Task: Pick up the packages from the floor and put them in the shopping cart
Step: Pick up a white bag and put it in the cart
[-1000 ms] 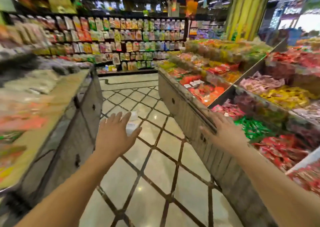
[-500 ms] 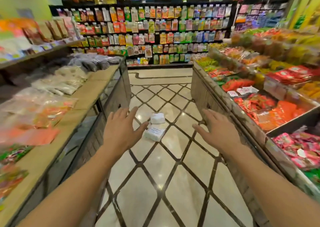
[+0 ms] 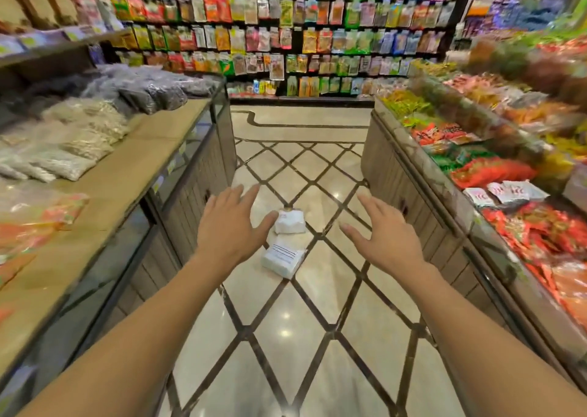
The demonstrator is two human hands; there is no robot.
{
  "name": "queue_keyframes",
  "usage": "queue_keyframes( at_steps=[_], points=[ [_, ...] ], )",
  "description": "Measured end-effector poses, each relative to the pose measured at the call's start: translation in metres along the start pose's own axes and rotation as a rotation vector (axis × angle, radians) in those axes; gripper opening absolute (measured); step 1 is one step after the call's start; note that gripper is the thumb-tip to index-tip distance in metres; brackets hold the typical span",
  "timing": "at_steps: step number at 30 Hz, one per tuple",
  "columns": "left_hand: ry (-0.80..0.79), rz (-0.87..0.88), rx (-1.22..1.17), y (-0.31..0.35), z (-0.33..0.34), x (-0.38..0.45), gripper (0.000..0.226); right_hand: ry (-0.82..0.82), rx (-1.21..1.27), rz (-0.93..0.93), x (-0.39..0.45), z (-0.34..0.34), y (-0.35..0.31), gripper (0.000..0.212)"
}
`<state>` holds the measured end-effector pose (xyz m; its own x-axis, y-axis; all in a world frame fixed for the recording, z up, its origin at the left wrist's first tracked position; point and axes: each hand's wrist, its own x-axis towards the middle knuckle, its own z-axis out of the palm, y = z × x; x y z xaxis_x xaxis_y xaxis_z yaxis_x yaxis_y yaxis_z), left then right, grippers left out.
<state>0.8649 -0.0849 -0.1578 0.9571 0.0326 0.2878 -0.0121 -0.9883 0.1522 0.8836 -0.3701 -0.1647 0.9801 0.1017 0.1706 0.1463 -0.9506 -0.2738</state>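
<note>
Two white packages lie on the tiled floor in the aisle ahead. The nearer package (image 3: 283, 260) has a printed label on top. The farther package (image 3: 290, 222) sits just behind it. My left hand (image 3: 232, 229) hovers in the air to the left of both, fingers spread, holding nothing. My right hand (image 3: 386, 235) hovers to their right, also spread and holding nothing. Neither hand touches a package. No shopping cart is in view.
A glass-fronted counter (image 3: 178, 175) with bagged goods lines the left of the aisle. A display bin (image 3: 413, 175) of coloured snack packs lines the right. A wall of hanging packets (image 3: 286, 28) closes the far end. The tiled floor (image 3: 301, 337) runs between them.
The view has swung left and moved forward down the aisle. The two packages, first hidden behind my left hand, now lie between my hands. Both hands stay spread.
</note>
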Motion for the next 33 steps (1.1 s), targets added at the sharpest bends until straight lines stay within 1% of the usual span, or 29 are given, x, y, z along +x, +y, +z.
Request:
queue_keyframes(
  at_steps=[3, 8, 12, 16, 19, 23, 25, 28, 31, 33],
  points=[
    [-0.02, 0.008, -0.029, -0.013, 0.027, 0.074, 0.092, -0.003, 0.015, 0.012, 0.073, 0.014, 0.001, 0.079],
    [-0.077, -0.006, -0.042, -0.026, 0.067, 0.177, 0.077, -0.019, 0.026, 0.02, 0.182, 0.042, 0.004, 0.08],
    [-0.077, -0.022, -0.059, -0.036, 0.108, 0.249, 0.079, -0.055, 0.055, 0.02, 0.262, 0.083, 0.012, 0.079],
    [-0.117, -0.077, -0.052, -0.047, 0.168, 0.323, 0.086, -0.134, 0.068, 0.009, 0.347, 0.142, 0.028, 0.08],
    [-0.157, -0.103, -0.041, -0.058, 0.221, 0.386, 0.088, -0.157, 0.116, 0.051, 0.42, 0.184, 0.044, 0.078],
    [-0.292, -0.126, -0.018, -0.069, 0.293, 0.461, 0.085, -0.26, 0.153, 0.122, 0.507, 0.239, 0.065, 0.078],
    [-0.351, -0.165, -0.036, -0.074, 0.33, 0.487, 0.083, -0.315, 0.161, 0.137, 0.542, 0.27, 0.075, 0.078],
    [-0.351, -0.196, -0.115, -0.086, 0.395, 0.509, 0.075, -0.384, 0.178, 0.172, 0.581, 0.323, 0.086, 0.075],
    [-0.383, -0.215, -0.153, -0.095, 0.467, 0.514, 0.075, -0.462, 0.21, 0.203, 0.598, 0.389, 0.092, 0.074],
    [-0.434, -0.244, -0.195, -0.097, 0.516, 0.511, 0.078, -0.511, 0.243, 0.267, 0.601, 0.443, 0.097, 0.077]
  ],
)
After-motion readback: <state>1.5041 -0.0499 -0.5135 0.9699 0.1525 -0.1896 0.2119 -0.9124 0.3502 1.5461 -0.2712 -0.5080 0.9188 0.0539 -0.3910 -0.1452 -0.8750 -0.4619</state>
